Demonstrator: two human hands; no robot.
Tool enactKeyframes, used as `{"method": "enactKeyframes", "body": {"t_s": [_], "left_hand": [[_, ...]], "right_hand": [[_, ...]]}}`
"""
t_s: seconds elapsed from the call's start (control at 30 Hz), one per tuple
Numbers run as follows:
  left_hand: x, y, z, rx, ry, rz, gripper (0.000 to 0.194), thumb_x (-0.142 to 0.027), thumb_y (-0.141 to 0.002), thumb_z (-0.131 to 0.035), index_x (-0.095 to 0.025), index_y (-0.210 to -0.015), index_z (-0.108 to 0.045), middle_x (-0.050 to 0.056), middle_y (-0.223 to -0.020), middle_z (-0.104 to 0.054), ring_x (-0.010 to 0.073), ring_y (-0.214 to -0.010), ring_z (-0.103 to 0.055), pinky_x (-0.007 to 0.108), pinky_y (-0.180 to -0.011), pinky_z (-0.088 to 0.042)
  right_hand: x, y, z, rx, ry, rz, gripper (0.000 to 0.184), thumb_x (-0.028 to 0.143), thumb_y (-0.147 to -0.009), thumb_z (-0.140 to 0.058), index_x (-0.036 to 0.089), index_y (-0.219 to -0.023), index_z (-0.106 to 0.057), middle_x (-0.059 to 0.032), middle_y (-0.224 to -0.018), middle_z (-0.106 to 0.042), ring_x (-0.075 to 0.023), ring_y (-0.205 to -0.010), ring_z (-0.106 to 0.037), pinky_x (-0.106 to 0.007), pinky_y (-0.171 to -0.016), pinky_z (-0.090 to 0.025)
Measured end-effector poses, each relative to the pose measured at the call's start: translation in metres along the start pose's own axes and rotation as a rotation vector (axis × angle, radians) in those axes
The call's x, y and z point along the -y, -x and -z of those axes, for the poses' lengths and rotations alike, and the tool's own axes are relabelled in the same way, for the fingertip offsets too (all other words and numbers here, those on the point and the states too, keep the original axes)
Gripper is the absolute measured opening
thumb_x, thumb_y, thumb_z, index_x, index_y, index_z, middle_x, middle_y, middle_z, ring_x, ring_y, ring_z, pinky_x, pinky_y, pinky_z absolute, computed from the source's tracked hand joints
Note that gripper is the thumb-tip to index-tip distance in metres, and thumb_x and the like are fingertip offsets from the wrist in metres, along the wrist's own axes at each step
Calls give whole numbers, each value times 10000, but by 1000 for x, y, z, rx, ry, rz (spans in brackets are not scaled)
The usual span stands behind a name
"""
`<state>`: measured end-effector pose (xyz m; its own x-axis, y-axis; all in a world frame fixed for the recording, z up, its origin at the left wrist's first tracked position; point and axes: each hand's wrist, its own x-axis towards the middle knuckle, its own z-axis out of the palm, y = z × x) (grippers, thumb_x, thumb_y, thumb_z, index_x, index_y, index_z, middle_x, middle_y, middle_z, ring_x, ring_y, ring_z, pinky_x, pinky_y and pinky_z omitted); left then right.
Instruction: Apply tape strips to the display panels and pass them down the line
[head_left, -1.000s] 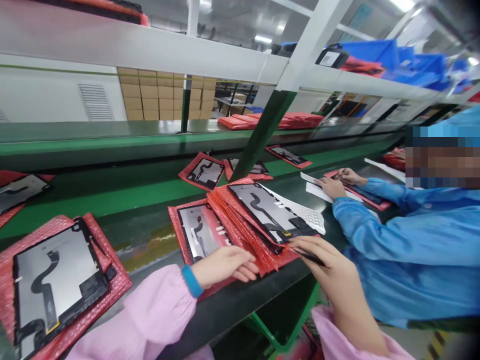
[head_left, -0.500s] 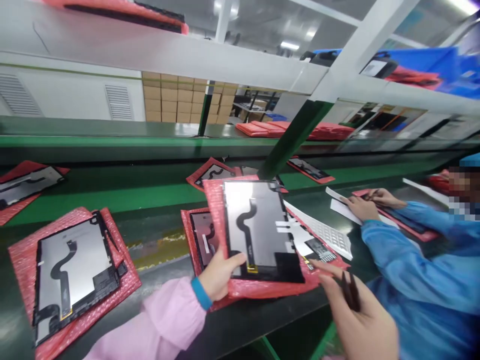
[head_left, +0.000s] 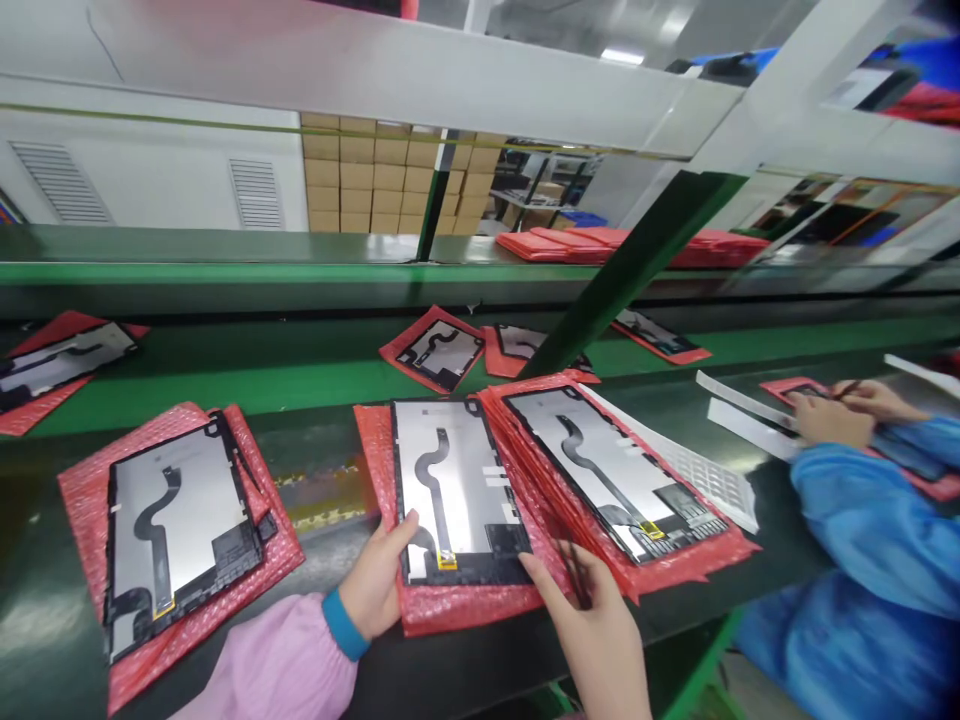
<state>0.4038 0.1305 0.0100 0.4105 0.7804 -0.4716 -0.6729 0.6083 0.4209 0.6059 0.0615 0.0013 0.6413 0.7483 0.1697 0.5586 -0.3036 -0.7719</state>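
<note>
In front of me is a tablet-sized display panel (head_left: 469,480) with a silver back and a dark, curving flat cable. It lies on a red bubble-wrap bag (head_left: 472,608). My left hand (head_left: 379,580) grips the panel's lower left edge, thumb on top and fingers mostly hidden. At the lower right corner, my right hand (head_left: 592,620) touches the panel with a fingertip while dark tweezers (head_left: 577,575) sit in its fingers. Close by on the right, a similar panel (head_left: 600,450) rests on stacked red bags. Another panel (head_left: 187,500) on red wrap lies to the left.
A white sheet with rows of labels (head_left: 697,470) sticks out behind the right stack. Further panels (head_left: 442,350) on red wrap lie along the green ledge. A slanted green post (head_left: 622,290) rises behind. At right, a co-worker's hands (head_left: 840,410) handle another panel.
The held panel and its red bag have moved left and down, uncovering the panel on the right stack. My right hand has moved left to the held panel's corner. The view has shifted slightly.
</note>
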Motion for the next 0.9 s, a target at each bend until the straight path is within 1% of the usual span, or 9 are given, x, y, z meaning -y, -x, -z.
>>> {"method": "enactKeyframes", "body": {"t_s": [0.1,0.17,0.23,0.33,0.43,0.57,0.73,0.8,0.9], "left_hand": [[6,-14,-4,-49,36,-4,577,-189,-753,-799,-196,-1274,-550,98,-1106,-748,280,-1000,-734,427,-907,-586],[10,-19,-3,-42,35,-6,584,-160,-752,-791,-211,-1279,-546,88,-1104,-748,269,-1000,-734,415,-910,-584],[12,-20,-2,-27,32,3,558,-170,-764,-784,-206,-1271,-553,92,-1102,-747,267,-1007,-731,408,-917,-579],[10,-20,0,-1,22,15,510,-182,-774,-785,-193,-1240,-579,99,-1119,-743,263,-1017,-726,397,-934,-568],[7,-23,1,19,14,39,451,-233,-790,-790,-184,-1200,-608,104,-1096,-749,265,-998,-731,397,-931,-564],[4,-36,6,32,16,117,333,-391,-861,-713,-131,-1064,-665,135,-944,-765,295,-934,-745,409,-861,-582],[7,-52,18,8,19,177,178,-286,-888,-662,-108,-887,-651,123,-777,-749,270,-771,-757,379,-792,-589],[10,-54,19,16,22,188,179,-280,-883,-664,-108,-929,-653,123,-801,-754,271,-778,-757,383,-799,-586],[12,-52,14,55,27,206,346,-406,-884,-661,-100,-1046,-666,148,-886,-764,308,-879,-751,418,-840,-576]], "right_hand": [[-1,8,1,-87,98,80,419,618,-797,-671,207,-874,-691,-62,-726,-760,-248,-602,-703,-306,-503,-534],[2,13,-2,-33,118,332,292,500,-895,-610,225,-878,-708,-57,-800,-775,-228,-644,-717,-293,-547,-554],[8,14,-8,126,213,664,181,296,-924,-569,252,-992,-730,-53,-1067,-774,-191,-663,-717,-285,-584,-564],[18,4,-20,322,471,1034,527,46,-783,-570,283,-1240,-679,-31,-1362,-642,-138,-509,-628,-305,-511,-524],[26,-14,-24,352,599,1230,678,-50,-683,-561,226,-1295,-659,-58,-1327,-654,-133,-485,-605,-313,-477,-477],[32,-40,-1,361,585,1313,699,-74,-704,-473,206,-1323,-638,-47,-1299,-676,-122,-560,-640,-303,-537,-474],[30,-63,35,294,493,1264,695,15,-829,-451,223,-1492,-465,-32,-1070,-782,-131,-631,-665,-287,-644,-491],[30,-62,35,276,491,1266,684,45,-881,-431,232,-1537,-385,-38,-1113,-771,-120,-593,-643,-285,-640,-480],[28,-53,18,234,452,1318,692,24,-917,-373,249,-1568,-305,-42,-1289,-690,-110,-578,-618,-297,-614,-465]]}}
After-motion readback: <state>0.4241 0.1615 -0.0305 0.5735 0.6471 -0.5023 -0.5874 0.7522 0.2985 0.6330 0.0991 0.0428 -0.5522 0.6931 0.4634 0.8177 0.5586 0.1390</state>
